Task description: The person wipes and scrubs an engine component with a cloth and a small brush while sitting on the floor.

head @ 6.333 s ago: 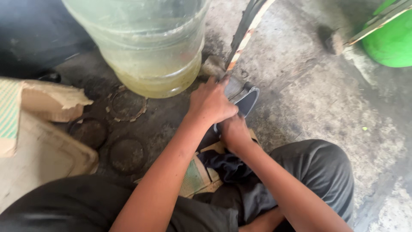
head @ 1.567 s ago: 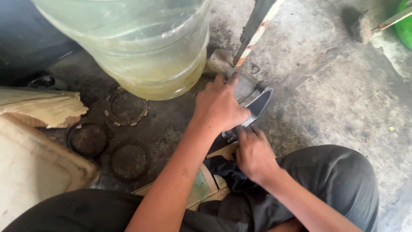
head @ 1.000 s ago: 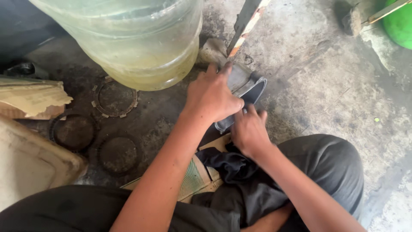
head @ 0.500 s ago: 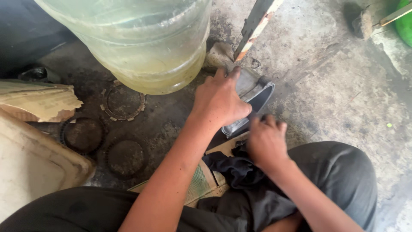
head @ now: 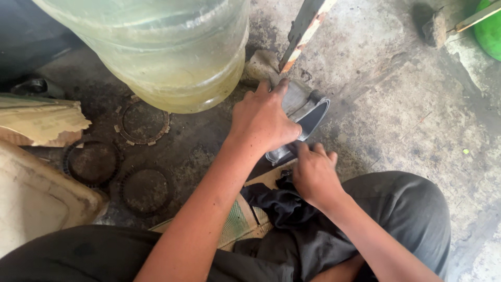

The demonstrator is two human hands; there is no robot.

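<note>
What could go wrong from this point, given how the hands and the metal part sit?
1. The left hand presses on the tilted metal part; on the grimy floor it may slip sideways.
2. The right hand sits close under the part's edge, so fingers might get pinched or scraped.
3. The big water jug stands right beside the left hand; a sudden jerk could knock it.

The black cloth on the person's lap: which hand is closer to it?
The right hand. It rests on the black cloth, at its upper edge. The left hand is farther up, pressed on the grey metal part on the floor.
</note>
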